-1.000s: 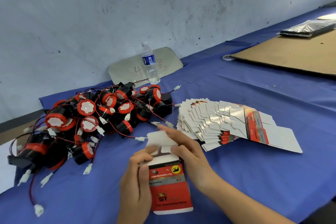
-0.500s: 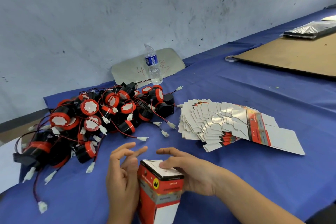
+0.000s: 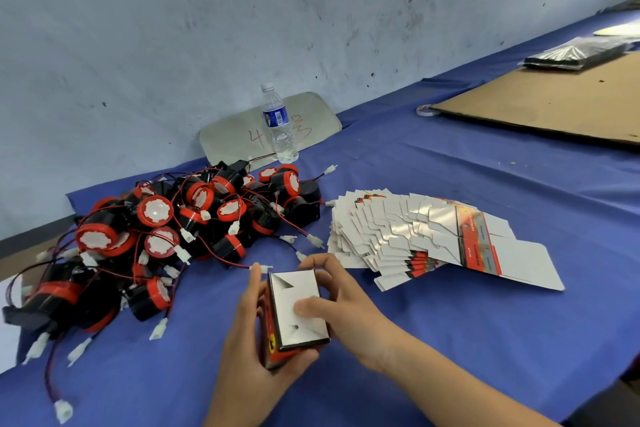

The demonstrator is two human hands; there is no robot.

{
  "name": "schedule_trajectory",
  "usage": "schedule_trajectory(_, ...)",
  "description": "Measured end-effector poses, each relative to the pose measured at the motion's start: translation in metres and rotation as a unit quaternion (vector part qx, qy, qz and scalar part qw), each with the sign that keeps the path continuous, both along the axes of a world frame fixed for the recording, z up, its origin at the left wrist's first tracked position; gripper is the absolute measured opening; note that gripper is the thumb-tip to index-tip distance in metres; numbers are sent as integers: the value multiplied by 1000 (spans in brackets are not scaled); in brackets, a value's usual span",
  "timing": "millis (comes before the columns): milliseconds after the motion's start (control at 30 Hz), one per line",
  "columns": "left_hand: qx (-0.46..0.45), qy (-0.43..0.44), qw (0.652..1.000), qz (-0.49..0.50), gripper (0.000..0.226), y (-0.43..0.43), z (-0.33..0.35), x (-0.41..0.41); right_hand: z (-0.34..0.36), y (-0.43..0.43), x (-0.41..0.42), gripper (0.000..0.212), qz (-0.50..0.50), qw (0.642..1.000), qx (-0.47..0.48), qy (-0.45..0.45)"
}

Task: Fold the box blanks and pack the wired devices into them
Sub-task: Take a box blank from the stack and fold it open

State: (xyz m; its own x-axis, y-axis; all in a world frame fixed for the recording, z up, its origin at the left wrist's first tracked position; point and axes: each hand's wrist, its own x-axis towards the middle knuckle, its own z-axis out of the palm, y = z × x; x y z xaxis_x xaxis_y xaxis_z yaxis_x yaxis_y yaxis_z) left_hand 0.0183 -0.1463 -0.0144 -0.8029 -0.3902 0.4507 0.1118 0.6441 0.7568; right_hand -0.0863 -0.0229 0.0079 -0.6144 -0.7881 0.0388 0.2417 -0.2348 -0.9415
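Note:
A folded red and black box (image 3: pixel 294 326) stands in front of me with its white flap end facing up. My left hand (image 3: pixel 252 350) grips its left side and near corner. My right hand (image 3: pixel 343 305) wraps round its right side, thumb pressing down on the white flaps. A fanned stack of flat box blanks (image 3: pixel 415 236) lies to the right on the blue cloth. A heap of black and red wired devices (image 3: pixel 166 236) with white connectors lies to the left.
A water bottle (image 3: pixel 278 125) stands by the wall in front of a grey panel (image 3: pixel 242 135). A brown cardboard sheet (image 3: pixel 554 104) and a black wrapped bundle (image 3: pixel 575 52) lie at the far right. A tape roll (image 3: pixel 424 110) sits by the cardboard.
The flat blank was opened into a box and turned on end. Both hands closed in around it, and my right thumb came down on the end flaps.

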Motion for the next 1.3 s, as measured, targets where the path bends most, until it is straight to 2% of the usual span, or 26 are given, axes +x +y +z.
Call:
schedule_trajectory(67, -16, 5, 1000, 4, 113, 1, 0, 0, 0, 0, 2, 38, -5, 998, 14, 53)
schedule_trajectory(133, -35, 15, 999, 13, 112, 2, 1, 0, -1, -1, 2, 40, 3, 998, 12, 56)
schedule_trajectory(200, -44, 33, 998, 15, 108, 3, 3, 0, 0, -1, 1, 41, 14, 1000, -5, 8)
schedule_trajectory(267, -13, 58, 998, 4, 104, 2, 5, 0, 2, -1, -3, 44, 33, 995, -48, -79)
schedule_trajectory(367, 23, 79, 997, 2, 106, 0, 5, 1, 2, -1, -4, 60, 70, 975, -94, -189)
schedule_trajectory(467, 25, 75, 997, 11, 106, -2, 5, 4, 1, -1, -1, 72, 89, 959, -90, -252)
schedule_trajectory(533, 24, 71, 997, 16, 104, -1, 6, 4, 2, 0, -1, 71, 103, 953, -80, -272)
schedule_trajectory(700, 47, 80, 996, 1, 106, -1, 0, 3, 6, 5, -5, 51, 190, 942, -104, -257)
schedule_trajectory(833, 40, 81, 996, -7, 105, -1, 1, 4, 6, 5, -4, 55, 223, 933, -128, -253)
schedule_trajectory(933, 46, 84, 995, -9, 102, 1, 3, 4, 6, 5, -3, 50, 231, 926, -146, -260)
schedule_trajectory(1200, 36, 90, 995, -3, 97, 6, 9, 5, 4, 4, -3, 44, 222, 934, -123, -250)
schedule_trajectory(1300, -12, 83, 996, 1, 95, 9, 14, 6, 2, 5, -2, 34, 214, 937, -98, -258)
